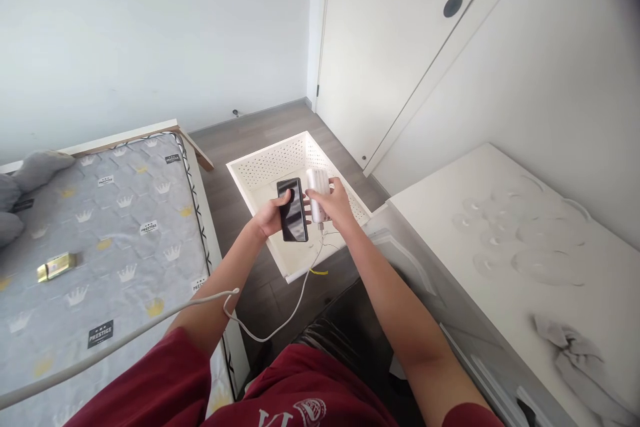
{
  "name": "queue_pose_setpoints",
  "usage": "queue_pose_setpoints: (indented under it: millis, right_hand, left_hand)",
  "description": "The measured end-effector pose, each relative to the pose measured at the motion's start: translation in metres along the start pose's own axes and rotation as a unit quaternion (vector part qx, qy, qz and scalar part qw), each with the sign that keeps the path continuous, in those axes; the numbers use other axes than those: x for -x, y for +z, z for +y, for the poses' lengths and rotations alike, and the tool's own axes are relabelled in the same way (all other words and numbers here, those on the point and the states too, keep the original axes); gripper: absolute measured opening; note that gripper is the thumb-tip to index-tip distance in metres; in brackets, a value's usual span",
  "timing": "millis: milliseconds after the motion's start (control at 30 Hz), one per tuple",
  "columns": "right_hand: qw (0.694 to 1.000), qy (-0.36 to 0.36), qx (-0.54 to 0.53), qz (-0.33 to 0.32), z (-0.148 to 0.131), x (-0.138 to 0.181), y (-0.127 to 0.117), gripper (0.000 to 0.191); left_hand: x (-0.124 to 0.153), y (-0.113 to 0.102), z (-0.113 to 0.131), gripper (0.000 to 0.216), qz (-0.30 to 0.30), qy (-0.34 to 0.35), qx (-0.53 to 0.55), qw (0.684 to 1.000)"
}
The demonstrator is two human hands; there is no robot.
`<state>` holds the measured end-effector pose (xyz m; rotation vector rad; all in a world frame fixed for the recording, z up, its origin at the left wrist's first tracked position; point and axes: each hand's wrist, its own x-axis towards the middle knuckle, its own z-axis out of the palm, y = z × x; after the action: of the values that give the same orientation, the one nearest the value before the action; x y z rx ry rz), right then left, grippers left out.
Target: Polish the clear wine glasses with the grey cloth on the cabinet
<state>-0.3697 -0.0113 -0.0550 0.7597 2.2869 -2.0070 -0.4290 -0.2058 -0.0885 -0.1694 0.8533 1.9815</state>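
Observation:
My left hand (270, 216) grips a black phone (293, 211), screen up, with the thumb on its upper edge. Right beside it my right hand (336, 205) is wrapped around a white power bank (317, 188) held upright. A thin white cable (300, 293) hangs from the bottom of the power bank, loops down over my left forearm and runs off to the lower left. Both hands hover above a white perforated basket (265, 167) on the floor.
A bare grey mattress (110, 240) with crown prints lies at the left, with a small gold object (56, 266) on it and grey fabric (20, 180) at its far edge. A white cabinet top (525, 247) stands at the right. A white door (390, 47) is ahead.

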Motion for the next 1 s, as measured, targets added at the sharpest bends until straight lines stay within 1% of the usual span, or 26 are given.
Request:
queue_pose_setpoints:
  millis: [100, 167, 233, 333, 400, 433, 467, 500, 567, 600, 633, 667, 733, 767, 800, 900, 1000]
  right_hand:
    - [0.999, 0.021, 0.036, -0.006, 0.010, -0.010, 0.017, 0.067]
    - [0.997, 0.030, 0.065, -0.008, 0.016, -0.014, 0.026, 0.062]
    - [0.997, 0.024, 0.071, -0.023, 0.019, -0.016, 0.032, 0.055]
    - [0.997, -0.030, 0.041, -0.063, 0.023, -0.012, 0.029, 0.041]
    - [0.995, -0.077, 0.020, -0.059, 0.030, -0.005, 0.021, 0.034]
    - [0.994, -0.092, 0.012, -0.062, 0.036, 0.000, 0.016, 0.034]
    - [0.992, -0.096, 0.005, -0.082, 0.043, 0.006, 0.010, 0.036]
    - [0.988, -0.090, 0.001, -0.123, 0.050, 0.012, 0.005, 0.037]
    - [0.970, -0.071, 0.010, -0.231, 0.062, 0.026, -0.005, 0.038]
    - [0.961, -0.070, 0.025, -0.265, 0.066, 0.033, -0.010, 0.037]
    - [0.959, -0.082, 0.046, -0.268, 0.068, 0.041, -0.014, 0.035]
    - [0.961, -0.104, 0.072, -0.245, 0.067, 0.048, -0.019, 0.033]
    - [0.964, -0.158, 0.128, -0.173, 0.063, 0.062, -0.027, 0.032]
    - [0.960, -0.180, 0.155, -0.145, 0.060, 0.069, -0.030, 0.033]
    - [0.955, -0.196, 0.181, -0.134, 0.057, 0.075, -0.034, 0.033]
    - [0.939, -0.209, 0.230, -0.146, 0.059, 0.090, -0.042, 0.030]
    - [0.939, -0.210, 0.226, -0.153, 0.069, 0.101, -0.050, 0.025]
  left_hand:
    - [-0.001, 0.003, 0.003, 0.039, 0.012, 0.012, 0.018, 1.000]
    - [-0.004, 0.004, 0.002, 0.037, 0.038, 0.020, 0.019, 0.999]
    - [-0.007, 0.004, 0.001, 0.036, 0.061, 0.019, 0.010, 0.998]
    - [-0.010, 0.000, 0.000, 0.036, 0.084, 0.021, 0.002, 0.996]
    - [-0.010, -0.004, 0.001, 0.036, 0.100, 0.040, 0.009, 0.994]
    - [-0.010, -0.006, 0.002, 0.037, 0.107, 0.053, 0.016, 0.993]
    - [-0.009, -0.008, 0.003, 0.036, 0.113, 0.064, 0.023, 0.991]
    - [-0.009, -0.010, 0.004, 0.036, 0.117, 0.073, 0.030, 0.990]
    - [-0.009, -0.012, 0.005, 0.035, 0.114, 0.080, 0.035, 0.990]
    - [-0.010, -0.012, 0.005, 0.034, 0.111, 0.080, 0.033, 0.990]
    - [-0.010, -0.012, 0.005, 0.034, 0.110, 0.079, 0.029, 0.990]
    - [-0.010, -0.011, 0.004, 0.034, 0.112, 0.076, 0.024, 0.990]
    - [-0.011, -0.010, 0.003, 0.033, 0.119, 0.071, 0.019, 0.990]
    - [-0.011, -0.008, 0.003, 0.033, 0.122, 0.069, 0.021, 0.990]
    - [-0.011, -0.007, 0.003, 0.033, 0.124, 0.069, 0.025, 0.990]
    - [-0.008, -0.006, 0.007, 0.031, 0.122, 0.088, 0.056, 0.987]
    - [-0.004, -0.006, 0.013, 0.032, 0.099, 0.106, 0.093, 0.985]
